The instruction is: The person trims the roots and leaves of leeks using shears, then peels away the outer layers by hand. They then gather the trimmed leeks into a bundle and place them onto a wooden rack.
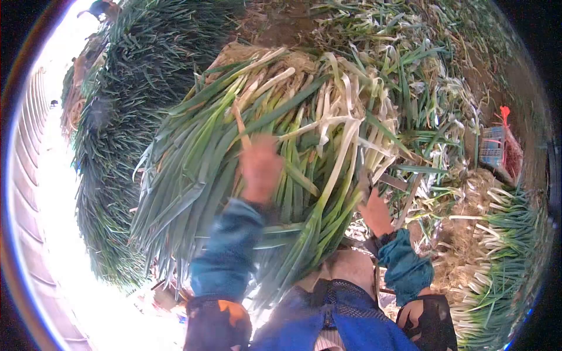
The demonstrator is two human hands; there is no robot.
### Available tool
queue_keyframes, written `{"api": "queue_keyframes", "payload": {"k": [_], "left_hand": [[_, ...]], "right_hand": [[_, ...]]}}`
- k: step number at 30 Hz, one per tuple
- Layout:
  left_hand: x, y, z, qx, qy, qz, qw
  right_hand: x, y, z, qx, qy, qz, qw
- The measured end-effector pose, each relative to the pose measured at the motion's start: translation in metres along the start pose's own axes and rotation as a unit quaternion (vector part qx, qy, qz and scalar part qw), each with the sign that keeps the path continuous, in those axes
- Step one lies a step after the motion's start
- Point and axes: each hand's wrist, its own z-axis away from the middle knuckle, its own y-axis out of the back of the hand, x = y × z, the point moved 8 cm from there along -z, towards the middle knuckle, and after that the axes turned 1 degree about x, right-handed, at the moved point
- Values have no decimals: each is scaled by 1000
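Observation:
A big heap of green onions (199, 155) lies in front of me, long green leaves toward the left and pale stalks and roots toward the top and right. My left hand (261, 167), smeared by motion, is over the middle of the heap; its fingers do not show clearly. At the heap's lower right edge, my right hand (377, 213) has its fingers curled closed beside the pale stalks. What it holds is hard to make out; a dark narrow piece shows just above the fingers.
A tall bank of green onions (129, 117) stands on the left. Trimmed leaves and peelings (433, 88) litter the ground at upper right. Cleaned green onions (497, 257) lie in a row at right, below a blue crate (492, 146) and a red net bag (513, 153).

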Motion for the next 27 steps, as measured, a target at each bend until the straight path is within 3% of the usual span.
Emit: {"api": "queue_keyframes", "payload": {"k": [1, 2, 3, 4, 7, 8, 11, 15, 16, 19, 22, 24, 27], "left_hand": [[-37, 36, -20, 37, -16, -56, 998], [-103, 40, -34, 26, 117, -171, 978], [-142, 54, -36, 11, 158, -190, 969], [-171, 66, -37, -4, 198, -208, 958], [-219, 27, -27, -133, 241, -126, 953], [-207, 29, -24, -119, 223, -143, 957], [-187, 31, -13, -133, 170, -138, 967], [-124, 41, 8, -39, 50, -224, 972], [-106, 35, 23, -42, 23, -211, 976], [-62, 3, 95, -113, -24, -217, 969], [-35, -9, 145, -113, -15, -191, 975], [-18, -30, 191, -178, 18, -119, 977], [1, -36, 215, -238, 65, -22, 969]], "right_hand": [[-1, -3, 9, -17, 7, 2, 1000], [-2, -6, 17, -34, 14, 4, 999], [-2, -10, 25, -52, 20, 6, 998], [-5, -10, 30, -30, 43, 15, 998], [-18, -15, 43, 19, 154, 9, 988], [-20, -19, 43, -28, 80, -25, 996], [-42, -29, 54, -16, 155, -36, 987], [-86, -28, 64, -58, 155, -23, 986], [-102, -18, 69, -20, 189, -63, 980], [-136, 0, 77, -84, 160, -92, 979], [-155, -2, 97, -108, 215, -67, 968], [-163, -7, 110, -113, 272, -49, 955], [-141, -39, 88, -117, 228, -3, 967]]}}
